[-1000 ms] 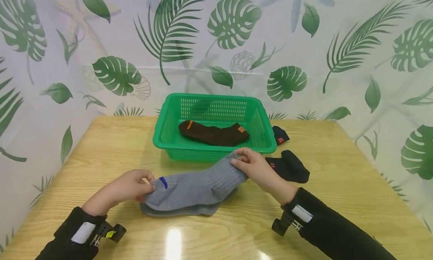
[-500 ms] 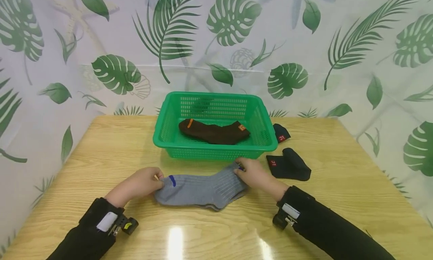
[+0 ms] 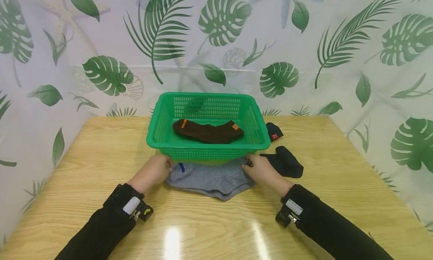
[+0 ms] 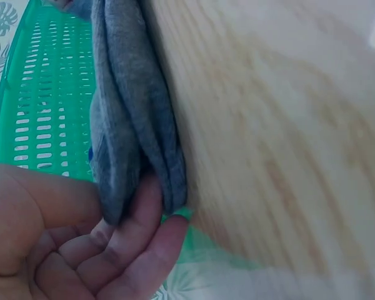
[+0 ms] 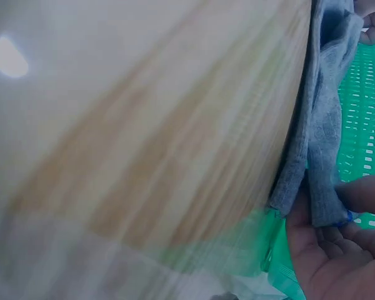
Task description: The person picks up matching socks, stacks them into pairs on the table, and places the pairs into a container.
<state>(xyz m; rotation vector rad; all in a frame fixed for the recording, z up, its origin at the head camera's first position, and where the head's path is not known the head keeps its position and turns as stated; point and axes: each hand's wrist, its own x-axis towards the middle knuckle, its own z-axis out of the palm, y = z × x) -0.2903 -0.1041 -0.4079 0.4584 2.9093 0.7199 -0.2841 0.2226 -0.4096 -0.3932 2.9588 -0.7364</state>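
A pair of grey socks (image 3: 206, 179), one lying over the other, stretches between my hands just in front of the green basket. A blue mark shows near the toe. My left hand (image 3: 155, 172) pinches the toe end; in the left wrist view its thumb and fingers hold the grey cloth (image 4: 128, 81). At the cuff end, my right hand (image 3: 262, 169) grips the fabric between thumb and fingers, and the right wrist view shows the ribbed cuff (image 5: 325, 150) there. Part of each cuff and toe is covered by the fingers.
The green plastic basket (image 3: 208, 154) stands near the wall, with a brown sock (image 3: 208, 133) with orange marks inside. To its right lie a black sock (image 3: 285, 162), partly behind my right hand, and another black sock (image 3: 274, 132), partly behind the basket. Below is a wooden table (image 3: 209, 230).
Both hands have moved the grey socks forward, closer to the basket. The left hand has also shifted right, and the socks now hang straighter across. The view has swung slightly right.
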